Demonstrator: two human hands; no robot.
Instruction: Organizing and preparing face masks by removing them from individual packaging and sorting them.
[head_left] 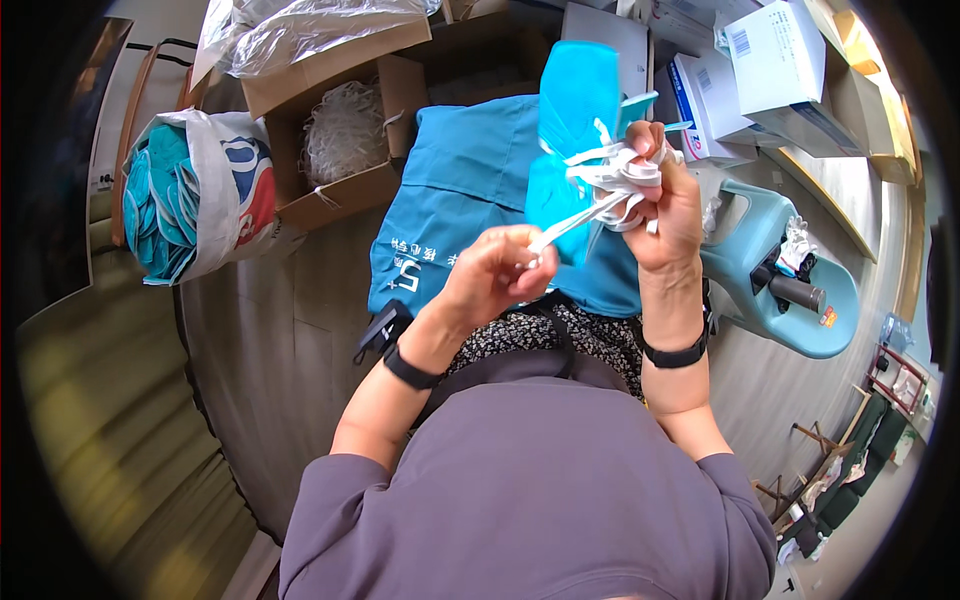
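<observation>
Head view: white straps sit between one and two o'clock. Our right hand curls its fingers around the bunch, and our left hand pinches some ends, held tight. We judge that only this bit is straight; the other loops are not undone yet. The straps look thin, flat and soft, next to a shiny blue piece at one o'clock.

The short-sleeved shirt is greyish purple and the two wristbands are black

A pale blue stool stands near white boxes.
</observation>
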